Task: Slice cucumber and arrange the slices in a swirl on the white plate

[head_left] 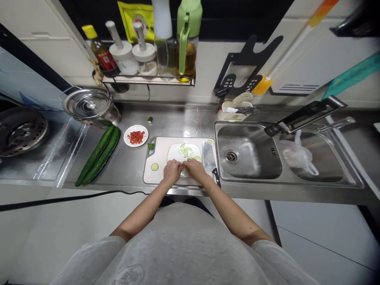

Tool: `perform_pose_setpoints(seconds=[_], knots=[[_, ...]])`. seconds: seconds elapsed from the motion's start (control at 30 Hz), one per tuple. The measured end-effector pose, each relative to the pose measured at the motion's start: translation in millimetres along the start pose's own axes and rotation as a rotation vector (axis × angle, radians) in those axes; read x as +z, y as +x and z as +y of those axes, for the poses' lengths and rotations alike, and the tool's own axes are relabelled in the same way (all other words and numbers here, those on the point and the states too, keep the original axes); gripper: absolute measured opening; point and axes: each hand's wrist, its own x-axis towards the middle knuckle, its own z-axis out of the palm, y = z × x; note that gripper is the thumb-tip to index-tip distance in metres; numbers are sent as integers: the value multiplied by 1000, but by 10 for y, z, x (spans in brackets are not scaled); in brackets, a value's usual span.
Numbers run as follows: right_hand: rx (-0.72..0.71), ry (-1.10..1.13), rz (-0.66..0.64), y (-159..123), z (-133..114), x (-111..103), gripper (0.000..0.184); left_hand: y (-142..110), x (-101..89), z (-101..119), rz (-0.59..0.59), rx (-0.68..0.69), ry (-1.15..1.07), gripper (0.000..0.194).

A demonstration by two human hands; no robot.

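Note:
A white plate (175, 152) rests on a pale cutting board (160, 148), with several thin cucumber slices (186, 151) lying on it. Over the plate's near part, my left hand (172, 171) and my right hand (193, 169) meet, both with fingers closed. Pale green slices show just under the fingertips, but what each hand pinches is too small to make out. To the right of the plate lies a cleaver (209, 156), its black handle toward me. A loose cucumber round (154, 166) sits at the board's left, and another slice (210, 142) is near the blade's tip.
Two whole cucumbers (101, 156) and a small dish of chopped red pieces (135, 135) are on the left. Behind them stands a lidded steel pot (90, 106). A double sink (249, 152) with a plastic bag (298, 153) adjoins the board's right. A condiment rack (148, 80) hangs above.

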Motion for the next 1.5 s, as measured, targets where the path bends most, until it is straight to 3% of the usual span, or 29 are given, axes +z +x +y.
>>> perform_pose_setpoints(seconds=[1.23,1.5], knots=[[38,-23,-42,112,-48,-15,28,-29,67,-10,58,17,22,15],[79,89,45,60,17,-30,29,-29,93,-26,103,37,-42,13]])
